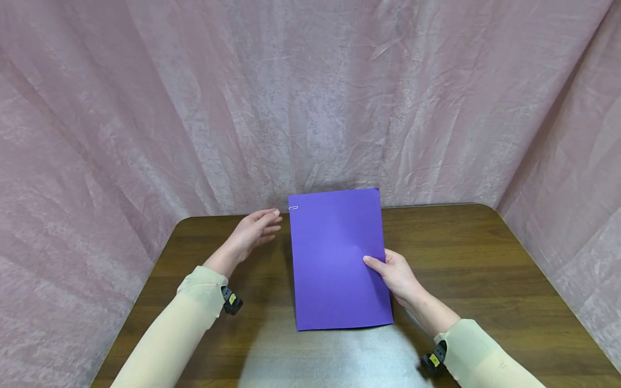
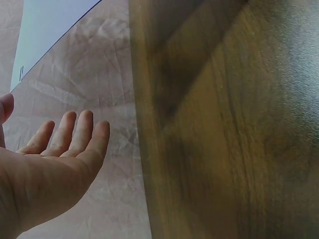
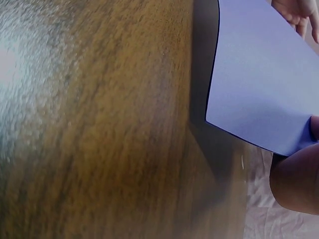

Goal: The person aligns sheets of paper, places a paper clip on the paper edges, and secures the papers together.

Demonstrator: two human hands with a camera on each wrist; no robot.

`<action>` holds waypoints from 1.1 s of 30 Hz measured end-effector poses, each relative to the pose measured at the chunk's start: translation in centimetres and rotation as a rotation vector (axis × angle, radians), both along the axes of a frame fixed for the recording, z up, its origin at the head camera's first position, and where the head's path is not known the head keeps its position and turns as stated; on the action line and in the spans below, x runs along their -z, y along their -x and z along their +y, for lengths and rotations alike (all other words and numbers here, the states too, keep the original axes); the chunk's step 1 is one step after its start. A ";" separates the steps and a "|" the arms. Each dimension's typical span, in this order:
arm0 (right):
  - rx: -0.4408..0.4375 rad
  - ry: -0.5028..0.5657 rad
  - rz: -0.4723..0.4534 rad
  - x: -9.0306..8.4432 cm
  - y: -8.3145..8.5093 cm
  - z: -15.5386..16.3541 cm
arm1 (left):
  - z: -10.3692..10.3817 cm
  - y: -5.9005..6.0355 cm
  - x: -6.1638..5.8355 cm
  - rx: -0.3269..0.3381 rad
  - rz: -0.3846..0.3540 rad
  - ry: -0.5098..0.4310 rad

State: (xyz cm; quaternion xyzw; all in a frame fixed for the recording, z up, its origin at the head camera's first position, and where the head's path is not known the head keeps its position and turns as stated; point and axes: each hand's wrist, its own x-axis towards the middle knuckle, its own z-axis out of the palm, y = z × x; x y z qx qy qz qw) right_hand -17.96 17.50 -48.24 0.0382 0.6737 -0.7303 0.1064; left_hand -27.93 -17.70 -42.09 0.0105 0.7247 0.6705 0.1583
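One purple paper sheet [image 1: 337, 258] stands at the centre of the frame. One small paper clip [image 1: 293, 208] sits at its upper left corner. Two hands show: one left hand [image 1: 254, 231] left of centre and one right hand [image 1: 395, 272] right of centre. One brown worktop [image 1: 485, 258] fills the lower half. One pink cloth backdrop [image 1: 310, 97] covers the upper half. Two black wrist devices show, one [image 1: 231, 300] lower left, one [image 1: 434, 362] lower right.

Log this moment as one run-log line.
right hand: pinches purple sheet at its right edge, lifted | left hand: open, near paper clip on sheet's top-left corner | wooden table
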 end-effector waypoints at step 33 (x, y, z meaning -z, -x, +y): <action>0.027 -0.025 0.001 -0.4 0.1 0.3 | 2.6 -6.0 5.9 0.061 -0.143 -0.116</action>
